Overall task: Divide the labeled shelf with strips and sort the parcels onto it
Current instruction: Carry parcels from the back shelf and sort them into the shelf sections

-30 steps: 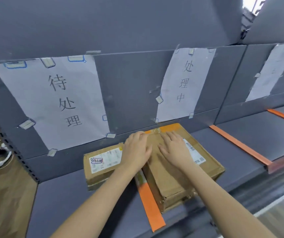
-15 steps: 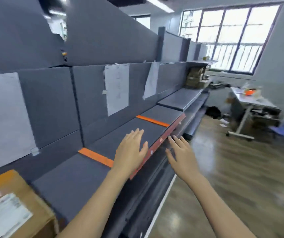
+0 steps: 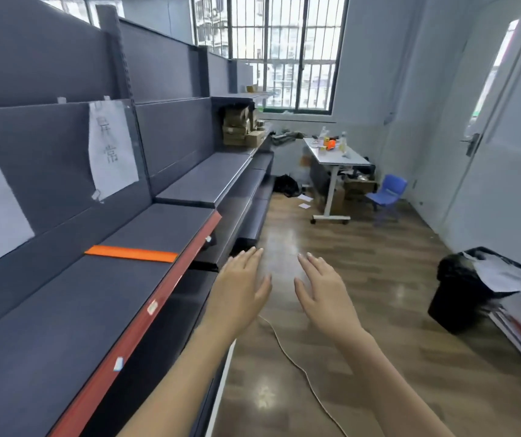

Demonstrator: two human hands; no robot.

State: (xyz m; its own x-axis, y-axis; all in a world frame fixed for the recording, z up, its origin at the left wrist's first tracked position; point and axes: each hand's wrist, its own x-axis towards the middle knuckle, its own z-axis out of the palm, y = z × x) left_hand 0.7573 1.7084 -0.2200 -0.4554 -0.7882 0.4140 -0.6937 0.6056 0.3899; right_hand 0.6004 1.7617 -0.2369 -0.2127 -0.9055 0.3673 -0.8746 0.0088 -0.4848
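Both hands are empty in the aisle beside the grey shelf (image 3: 101,298): the left hand (image 3: 242,285) and right hand (image 3: 322,287) reach forward with fingers straight and spread, gripping nothing, above the wooden floor and just off the shelf's red front edge. One orange divider strip (image 3: 131,253) lies flat across the shelf, below the paper label (image 3: 112,149) taped to the back panel. A stack of cardboard parcels (image 3: 240,126) sits at the far end of the shelving, well apart from the hands. The risks ahead are likely underfoot and in the sorting: a thin cord (image 3: 287,351) trails across the floor and could catch a foot, and the strip looks loose, so a parcel slid in carelessly could push it askew and blur the sections. A black bin (image 3: 467,288) stands against the right wall.
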